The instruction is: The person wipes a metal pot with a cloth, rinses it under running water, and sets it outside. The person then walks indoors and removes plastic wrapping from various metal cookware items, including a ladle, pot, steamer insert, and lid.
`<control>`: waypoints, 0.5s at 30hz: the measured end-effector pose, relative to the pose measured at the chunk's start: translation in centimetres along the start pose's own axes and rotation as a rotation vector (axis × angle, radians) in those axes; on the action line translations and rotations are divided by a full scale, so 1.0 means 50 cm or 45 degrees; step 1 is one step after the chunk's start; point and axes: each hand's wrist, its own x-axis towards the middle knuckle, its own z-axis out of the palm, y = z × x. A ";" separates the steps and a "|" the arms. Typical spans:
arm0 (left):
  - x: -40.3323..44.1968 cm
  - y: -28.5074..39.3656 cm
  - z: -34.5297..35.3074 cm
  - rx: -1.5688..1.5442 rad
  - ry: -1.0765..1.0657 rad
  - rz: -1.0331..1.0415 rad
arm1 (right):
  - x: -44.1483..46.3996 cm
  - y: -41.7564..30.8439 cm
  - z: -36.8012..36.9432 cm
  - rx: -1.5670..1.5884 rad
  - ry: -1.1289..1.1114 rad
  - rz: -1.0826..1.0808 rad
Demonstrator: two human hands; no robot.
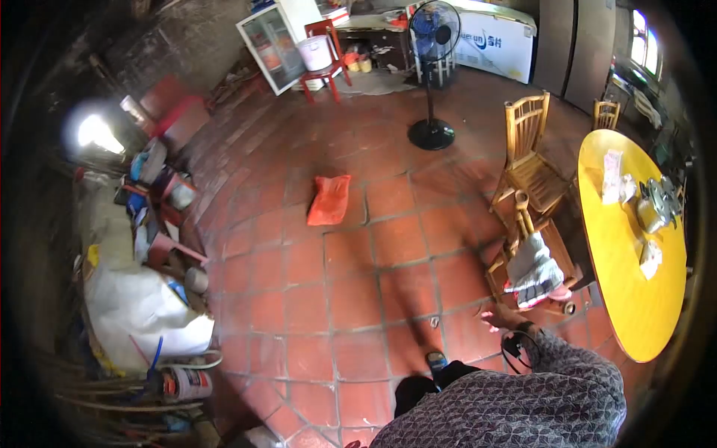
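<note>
My right hand [505,318] reaches out low at the right, beside a bamboo chair [497,278] with a grey and white cloth [535,267] draped over it. The fingers look loosely spread, with nothing visible in them; the hand is small and partly blurred. A black cable [518,351] loops at the wrist, below the patterned sleeve. Whether the fingertips touch the chair I cannot tell. My left hand does not show. Ahead on the tiled floor lies a crumpled red bag or cloth [329,200], away from the hand.
A yellow oval table [620,284] carrying a kettle-like metal item and packets stands right. Behind the draped chair is another bamboo chair [534,173]. A black standing fan [431,134] and a red chair with a bucket [314,54] are farther off. Piled clutter [149,306] lines the left.
</note>
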 end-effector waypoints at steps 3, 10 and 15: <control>-0.009 0.139 0.059 -0.027 0.012 -0.097 | 0.144 -0.143 -0.089 -0.006 0.141 -0.229; 0.100 0.559 0.097 0.031 -0.003 -0.089 | 0.430 -0.169 -0.155 0.661 0.165 0.042; 0.153 0.995 0.097 0.224 -0.106 0.044 | 0.469 -0.095 -0.180 0.050 0.091 0.310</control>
